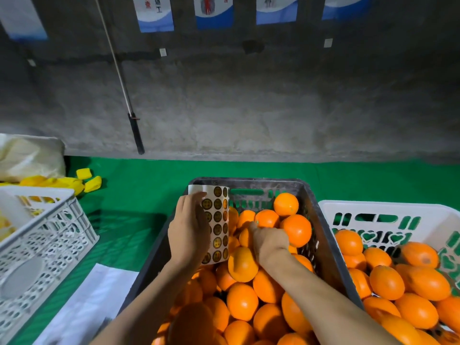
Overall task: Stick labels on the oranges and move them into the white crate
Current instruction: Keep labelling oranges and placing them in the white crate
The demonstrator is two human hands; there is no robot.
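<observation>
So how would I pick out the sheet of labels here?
Find the dark crate full of oranges in the middle. At its far left corner the left hand holds a white sheet. It alone carries rows of round dark-gold stickers.

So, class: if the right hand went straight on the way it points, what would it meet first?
Most likely the oranges piled in the black crate, just ahead of the right hand; it may already touch one, as depth is unclear.
</observation>
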